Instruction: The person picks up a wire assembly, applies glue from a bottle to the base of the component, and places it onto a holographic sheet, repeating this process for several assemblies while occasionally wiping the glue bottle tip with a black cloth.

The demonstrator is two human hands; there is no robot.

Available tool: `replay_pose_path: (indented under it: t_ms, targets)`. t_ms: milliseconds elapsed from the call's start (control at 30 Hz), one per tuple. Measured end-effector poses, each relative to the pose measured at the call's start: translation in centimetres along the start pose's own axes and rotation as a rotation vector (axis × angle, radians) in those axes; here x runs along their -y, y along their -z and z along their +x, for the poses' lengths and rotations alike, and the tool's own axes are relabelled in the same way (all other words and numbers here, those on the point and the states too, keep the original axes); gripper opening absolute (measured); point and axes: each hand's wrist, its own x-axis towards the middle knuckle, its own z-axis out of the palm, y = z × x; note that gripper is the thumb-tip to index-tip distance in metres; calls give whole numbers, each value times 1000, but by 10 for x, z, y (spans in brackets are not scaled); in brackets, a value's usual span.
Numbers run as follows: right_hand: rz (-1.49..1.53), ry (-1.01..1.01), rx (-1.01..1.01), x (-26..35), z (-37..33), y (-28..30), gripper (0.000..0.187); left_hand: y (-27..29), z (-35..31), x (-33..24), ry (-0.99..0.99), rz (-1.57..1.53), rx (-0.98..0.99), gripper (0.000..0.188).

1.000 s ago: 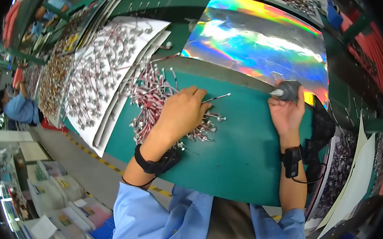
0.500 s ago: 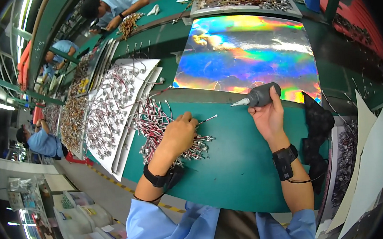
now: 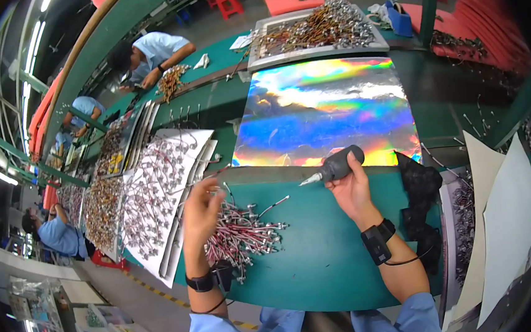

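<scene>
My right hand [image 3: 352, 191] is closed round a dark squeeze bottle [image 3: 342, 162], whose pale pointed nozzle tips down to the left above the green work surface. My left hand [image 3: 202, 211] is raised at the left edge of a pile of red, white and black wires with metal ends [image 3: 243, 233]. Its thumb and forefinger look apart, slightly blurred, and nothing shows between them. One wire [image 3: 273, 205] sticks out of the pile to the right. Beyond the left hand, white sheets [image 3: 166, 192] carry many similar wired parts laid in rows.
A shiny rainbow foil sheet [image 3: 324, 114] spreads across the far side, below a tray [image 3: 257, 59] heaped with brown-wired parts. Black crumpled material [image 3: 420, 194] and upright pale boards [image 3: 507, 222] stand at the right. Co-workers in blue [image 3: 160, 52] sit at the far left.
My left hand has lifted off the wire pile and moved left toward the white sheets. My right hand still holds the bottle. The whole view has shifted, showing more of the far side.
</scene>
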Motion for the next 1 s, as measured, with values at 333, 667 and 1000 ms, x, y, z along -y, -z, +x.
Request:
replay_pose_path:
  t_ms: [333, 667, 1000]
  targets:
    - [-91, 136, 68, 40, 12, 24, 35, -59, 99, 25, -243, 638, 17, 22]
    - [-282, 553, -274, 93, 26, 61, 33, -97, 129, 75, -426, 625, -104, 16]
    - [-615, 949, -635, 136, 16, 69, 34, -88, 116, 90, -467, 720, 111, 23]
